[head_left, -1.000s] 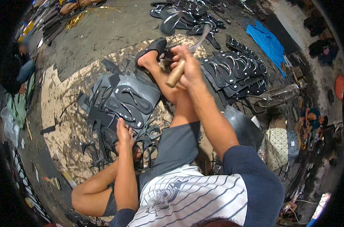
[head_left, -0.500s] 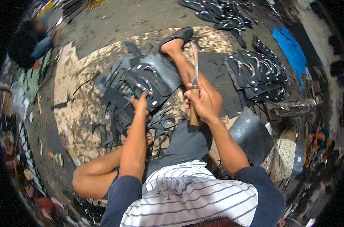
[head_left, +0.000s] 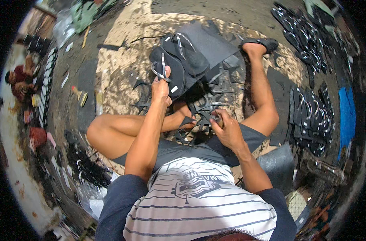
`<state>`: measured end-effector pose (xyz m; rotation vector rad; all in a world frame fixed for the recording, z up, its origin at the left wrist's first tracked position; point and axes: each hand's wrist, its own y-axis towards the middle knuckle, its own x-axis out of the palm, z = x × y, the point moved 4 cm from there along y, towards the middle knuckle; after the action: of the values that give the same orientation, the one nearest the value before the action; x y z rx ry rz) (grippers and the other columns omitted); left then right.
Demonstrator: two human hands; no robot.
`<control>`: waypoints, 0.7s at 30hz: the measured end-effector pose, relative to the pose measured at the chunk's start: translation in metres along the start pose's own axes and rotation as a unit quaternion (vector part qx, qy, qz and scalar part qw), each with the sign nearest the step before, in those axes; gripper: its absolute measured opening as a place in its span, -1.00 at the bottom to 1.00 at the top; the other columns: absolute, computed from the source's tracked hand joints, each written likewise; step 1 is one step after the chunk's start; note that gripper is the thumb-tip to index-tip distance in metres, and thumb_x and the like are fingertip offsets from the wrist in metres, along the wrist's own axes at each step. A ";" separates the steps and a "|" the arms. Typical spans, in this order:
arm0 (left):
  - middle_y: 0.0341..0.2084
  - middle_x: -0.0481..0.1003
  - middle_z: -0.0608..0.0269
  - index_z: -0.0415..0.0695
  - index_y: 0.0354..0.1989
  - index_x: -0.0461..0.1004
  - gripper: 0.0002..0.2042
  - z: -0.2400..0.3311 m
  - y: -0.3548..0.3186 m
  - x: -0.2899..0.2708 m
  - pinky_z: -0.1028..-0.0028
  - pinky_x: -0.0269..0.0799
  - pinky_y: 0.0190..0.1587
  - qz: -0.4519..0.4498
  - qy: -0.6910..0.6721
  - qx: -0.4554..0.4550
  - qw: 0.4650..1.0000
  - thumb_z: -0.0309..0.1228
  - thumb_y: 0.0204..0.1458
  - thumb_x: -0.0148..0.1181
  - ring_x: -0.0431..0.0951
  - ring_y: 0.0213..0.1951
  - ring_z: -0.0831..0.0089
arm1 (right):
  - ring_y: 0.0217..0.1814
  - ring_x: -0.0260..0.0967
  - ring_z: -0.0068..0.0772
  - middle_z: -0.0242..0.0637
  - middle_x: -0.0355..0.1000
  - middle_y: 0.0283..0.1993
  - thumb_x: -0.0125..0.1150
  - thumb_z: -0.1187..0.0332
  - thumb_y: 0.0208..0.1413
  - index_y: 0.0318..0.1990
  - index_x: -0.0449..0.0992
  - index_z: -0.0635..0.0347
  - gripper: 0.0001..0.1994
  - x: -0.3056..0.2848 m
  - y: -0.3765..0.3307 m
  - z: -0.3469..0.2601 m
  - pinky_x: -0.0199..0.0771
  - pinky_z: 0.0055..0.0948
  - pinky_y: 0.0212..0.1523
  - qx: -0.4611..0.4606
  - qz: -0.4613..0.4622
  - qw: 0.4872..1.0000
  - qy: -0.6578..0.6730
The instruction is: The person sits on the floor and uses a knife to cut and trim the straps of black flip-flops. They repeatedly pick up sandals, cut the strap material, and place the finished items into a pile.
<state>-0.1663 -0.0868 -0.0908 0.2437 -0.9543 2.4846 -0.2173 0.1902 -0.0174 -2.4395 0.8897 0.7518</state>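
My left hand (head_left: 161, 89) is closed on the near end of a black sandal (head_left: 175, 76) with a shiny silver strap, its thumb by the strap. A second black sandal (head_left: 197, 64) lies against it, on a dark rubber sheet (head_left: 215, 42). Over my lap, my right hand (head_left: 230, 132) is closed round a knife, whose wooden handle (head_left: 220, 121) shows only in part. I cannot make out its blade against the dark offcuts (head_left: 205, 106) between my legs.
Finished-looking sandals (head_left: 311, 116) stand in a row at the right, with more sandals (head_left: 301, 36) behind. A blue sheet (head_left: 346, 120) lies beyond them. Near my right thigh is a curved black sheet (head_left: 276, 166). A brush (head_left: 81, 96) lies at the left.
My view has turned left. The right hand, holding the knife upright before, has come down nearer my lap with the knife tipped over. The left hand now has a fuller grip on the sandal.
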 end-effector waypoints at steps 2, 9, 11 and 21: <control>-0.13 0.54 0.17 -0.19 0.04 0.42 -0.43 0.026 -0.026 -0.004 0.36 0.62 -0.22 0.014 -0.041 0.041 0.998 -0.04 0.01 0.42 0.61 -0.23 0.36 | -0.26 0.54 -0.06 0.00 0.52 -0.19 0.31 0.40 0.09 0.01 0.43 0.22 -0.66 0.008 -0.005 -0.005 0.49 -0.24 -0.20 -0.060 0.021 0.998 -0.014; -0.13 0.51 0.21 -0.17 0.05 0.41 -0.49 0.044 -0.095 -0.059 0.43 0.45 -0.03 0.031 0.041 0.174 0.983 -0.06 0.09 0.35 0.50 -0.10 0.43 | -0.13 0.45 0.24 0.07 0.47 -0.16 0.28 0.53 -0.05 -0.02 0.41 0.26 -0.62 0.041 0.036 -0.053 0.47 -0.03 -0.17 -0.152 -0.038 0.985 -0.071; -0.16 0.46 0.30 -0.14 -0.02 0.41 -0.57 0.042 -0.119 -0.067 0.51 0.31 -0.05 0.057 0.098 0.195 0.974 -0.10 0.12 0.34 0.41 -0.17 0.52 | -0.15 0.45 0.24 0.09 0.48 -0.16 0.29 0.48 -0.07 -0.09 0.46 0.28 -0.67 0.061 0.051 -0.053 0.47 -0.03 -0.18 -0.184 -0.074 0.972 -0.124; 0.02 0.36 0.18 -0.24 0.21 0.30 -0.50 0.057 -0.195 -0.102 0.34 0.24 0.15 0.163 0.149 0.277 0.935 -0.12 0.26 0.14 0.31 0.07 0.40 | 0.16 0.38 0.10 0.05 0.43 0.13 0.24 0.40 -0.01 0.07 0.50 0.21 -0.58 0.115 0.055 -0.114 0.39 -0.12 0.13 -0.317 -0.117 0.941 0.025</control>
<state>0.0172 -0.0350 0.0327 -0.1306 -0.1611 2.9399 -0.1417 0.0369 -0.0136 -3.0587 0.3840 1.0069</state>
